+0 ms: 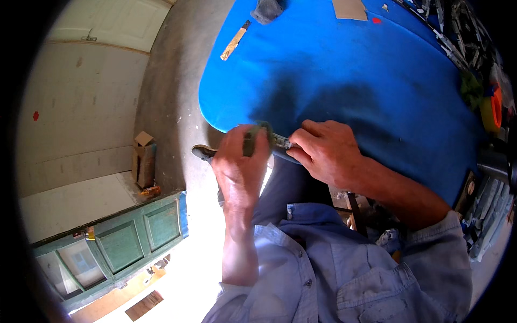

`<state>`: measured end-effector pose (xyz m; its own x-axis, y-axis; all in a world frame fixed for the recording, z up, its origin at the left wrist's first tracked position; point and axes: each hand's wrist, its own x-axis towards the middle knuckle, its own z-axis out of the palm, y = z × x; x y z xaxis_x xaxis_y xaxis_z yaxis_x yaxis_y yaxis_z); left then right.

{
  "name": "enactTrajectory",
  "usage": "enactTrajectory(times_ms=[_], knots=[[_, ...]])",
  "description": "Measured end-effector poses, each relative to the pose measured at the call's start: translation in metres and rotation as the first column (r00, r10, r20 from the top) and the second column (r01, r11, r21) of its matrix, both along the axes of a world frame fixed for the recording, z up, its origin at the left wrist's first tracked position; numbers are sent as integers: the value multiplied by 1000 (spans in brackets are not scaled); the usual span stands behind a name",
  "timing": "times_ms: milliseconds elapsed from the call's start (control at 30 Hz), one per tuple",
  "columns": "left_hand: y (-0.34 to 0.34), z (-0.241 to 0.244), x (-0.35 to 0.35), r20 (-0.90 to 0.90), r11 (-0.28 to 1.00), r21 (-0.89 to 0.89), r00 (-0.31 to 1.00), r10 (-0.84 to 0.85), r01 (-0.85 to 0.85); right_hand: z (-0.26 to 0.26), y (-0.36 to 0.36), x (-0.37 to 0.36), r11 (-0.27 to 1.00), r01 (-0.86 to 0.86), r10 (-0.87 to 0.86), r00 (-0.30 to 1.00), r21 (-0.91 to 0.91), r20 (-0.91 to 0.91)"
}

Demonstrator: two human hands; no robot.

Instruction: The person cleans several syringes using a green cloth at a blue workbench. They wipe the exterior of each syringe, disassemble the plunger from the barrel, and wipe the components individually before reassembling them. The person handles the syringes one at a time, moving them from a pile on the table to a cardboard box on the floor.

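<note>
My left hand, fingers curled, holds a blurred dark green thing, perhaps a pad or cloth; its kind cannot be told. Between thumb and fingers my right hand pinches a narrow metal piece. The far end of this piece runs to the green thing and is hidden there. Both hands are over the near edge of a blue-covered table, above my lap. Farther up on the blue surface lie a knife-like tool with a tan wrapped handle and a grey cloth lump.
A flat cardboard piece lies at the table's far side. Dark metal parts are heaped at the upper right, near an orange-and-yellow round item. At the left stand a cardboard box and a green panelled door.
</note>
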<state>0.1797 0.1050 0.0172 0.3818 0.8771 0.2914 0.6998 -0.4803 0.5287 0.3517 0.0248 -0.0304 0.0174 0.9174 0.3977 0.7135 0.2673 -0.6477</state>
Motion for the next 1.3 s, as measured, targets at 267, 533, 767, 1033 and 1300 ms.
enactTrajectory(times_ms=[267,533,767,1033,1300], knots=[[14,3,-4,-148,999,22,988,46,-43,-1,0,0,1000,1,-1,1000,-4,8],[-9,-2,6,-40,995,29,994,-99,100,-2,0,0,1000,-5,6,1000,8,-5],[7,1,2,-114,1000,7,993,20,-20,-1,-1,1,1000,0,0,1000,-2,5],[15,-8,-11,-32,997,-37,997,73,-74,-2,0,0,1000,3,-3,1000,15,13],[6,-14,-22,45,987,-97,990,133,-128,-2,-1,0,1000,-10,10,998,5,56]])
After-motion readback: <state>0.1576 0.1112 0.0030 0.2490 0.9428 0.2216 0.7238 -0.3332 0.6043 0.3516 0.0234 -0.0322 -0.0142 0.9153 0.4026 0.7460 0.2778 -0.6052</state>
